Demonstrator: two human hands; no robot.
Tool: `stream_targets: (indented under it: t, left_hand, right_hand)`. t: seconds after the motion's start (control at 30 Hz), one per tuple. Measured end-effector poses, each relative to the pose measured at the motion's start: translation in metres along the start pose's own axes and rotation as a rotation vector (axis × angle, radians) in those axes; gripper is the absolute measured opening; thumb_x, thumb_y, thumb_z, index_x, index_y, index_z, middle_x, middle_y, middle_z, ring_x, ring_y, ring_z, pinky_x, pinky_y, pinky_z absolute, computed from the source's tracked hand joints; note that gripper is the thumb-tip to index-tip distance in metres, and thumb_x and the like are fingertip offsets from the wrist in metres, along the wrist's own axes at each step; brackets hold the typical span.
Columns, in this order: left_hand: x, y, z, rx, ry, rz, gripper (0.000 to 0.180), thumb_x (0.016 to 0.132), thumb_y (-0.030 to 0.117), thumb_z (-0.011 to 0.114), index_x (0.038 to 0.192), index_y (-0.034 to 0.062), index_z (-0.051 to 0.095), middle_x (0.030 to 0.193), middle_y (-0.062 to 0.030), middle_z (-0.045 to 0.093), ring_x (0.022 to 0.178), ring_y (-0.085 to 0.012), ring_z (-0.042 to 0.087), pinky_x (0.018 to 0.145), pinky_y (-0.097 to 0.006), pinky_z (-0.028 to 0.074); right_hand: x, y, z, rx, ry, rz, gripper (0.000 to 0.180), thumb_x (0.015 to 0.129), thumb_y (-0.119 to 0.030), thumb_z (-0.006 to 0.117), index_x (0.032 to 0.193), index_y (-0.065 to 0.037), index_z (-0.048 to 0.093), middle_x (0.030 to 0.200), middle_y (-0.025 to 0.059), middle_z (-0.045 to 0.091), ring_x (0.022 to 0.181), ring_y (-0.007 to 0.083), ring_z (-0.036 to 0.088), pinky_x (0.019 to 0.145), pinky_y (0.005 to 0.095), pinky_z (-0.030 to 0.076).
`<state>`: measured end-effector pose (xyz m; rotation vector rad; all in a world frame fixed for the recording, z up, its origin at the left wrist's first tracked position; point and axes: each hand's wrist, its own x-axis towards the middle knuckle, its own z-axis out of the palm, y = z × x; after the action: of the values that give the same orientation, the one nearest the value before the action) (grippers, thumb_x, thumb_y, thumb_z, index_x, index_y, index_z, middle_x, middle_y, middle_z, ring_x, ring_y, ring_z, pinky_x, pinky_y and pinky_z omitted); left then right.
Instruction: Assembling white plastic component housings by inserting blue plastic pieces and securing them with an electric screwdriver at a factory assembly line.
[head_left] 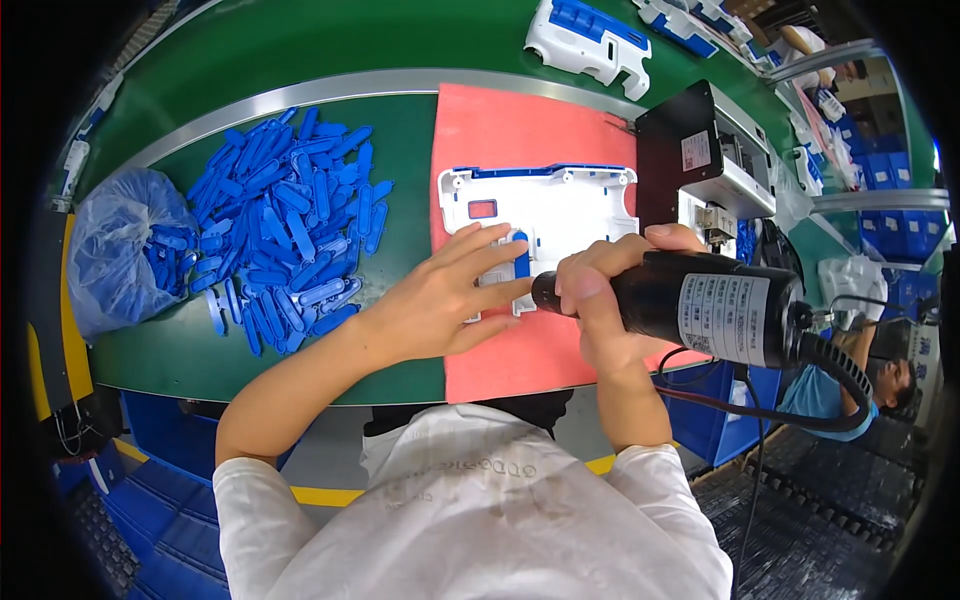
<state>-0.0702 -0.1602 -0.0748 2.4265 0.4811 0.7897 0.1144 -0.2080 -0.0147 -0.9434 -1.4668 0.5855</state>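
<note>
A white plastic housing (580, 205) with a blue strip along its far edge lies on the red mat (530, 355). My left hand (440, 298) rests on its near left part, with fingers stretched out and spread around a small blue plastic piece (521, 256). In my right hand (605, 295) is a black electric screwdriver (660, 292), gripped near its front end and lying almost level. Its nose points left, close to my left fingertips; the bit's tip cannot be made out.
Many blue plastic parts (285, 215) are heaped on the green table, beside a clear bag (120, 250) of more. A black box-shaped device (700, 150) stands right of the mat. Another white-and-blue housing (600, 50) sits beyond the metal rail. The screwdriver's cable (850, 370) loops at right, near another person (830, 395).
</note>
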Motion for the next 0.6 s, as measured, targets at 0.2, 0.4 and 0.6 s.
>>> stream_targets:
  t: [0.2, 0.4, 0.6]
  left_hand:
    - [-0.001, -0.001, 0.002, 0.021, 0.008, -0.006, 0.042, 0.076, 0.022, 0.074, 0.113, 0.0064, 0.065, 0.131, -0.0161, 0.053, 0.128, -0.0371, 0.044, 0.105, -0.05, 0.039]
    - [-0.001, -0.002, 0.001, -0.003, 0.019, -0.028, 0.048, 0.075, 0.021, 0.076, 0.117, 0.0029, 0.062, 0.129, -0.016, 0.055, 0.127, -0.0371, 0.046, 0.104, -0.049, 0.04]
    - [0.001, 0.003, 0.002, -0.009, 0.003, -0.031, 0.043, 0.073, 0.017, 0.076, 0.11, 0.0014, 0.061, 0.133, -0.0161, 0.054, 0.129, -0.0371, 0.045, 0.107, -0.048, 0.038]
  right_hand:
    - [-0.003, -0.005, 0.005, 0.218, -0.039, 0.043, 0.044, 0.077, 0.012, 0.064, 0.109, -0.005, 0.04, 0.07, 0.0035, 0.058, 0.062, 0.0093, 0.054, 0.063, 0.0235, 0.044]
    - [-0.011, 0.0, 0.007, 0.199, -0.049, -0.054, 0.043, 0.076, 0.014, 0.062, 0.107, -0.006, 0.04, 0.074, 0.0059, 0.058, 0.064, 0.0162, 0.058, 0.067, 0.029, 0.049]
    - [-0.014, -0.001, 0.003, 0.242, -0.032, -0.034, 0.039, 0.078, 0.013, 0.06, 0.106, -0.005, 0.039, 0.074, 0.0062, 0.058, 0.066, 0.0146, 0.058, 0.067, 0.0277, 0.048]
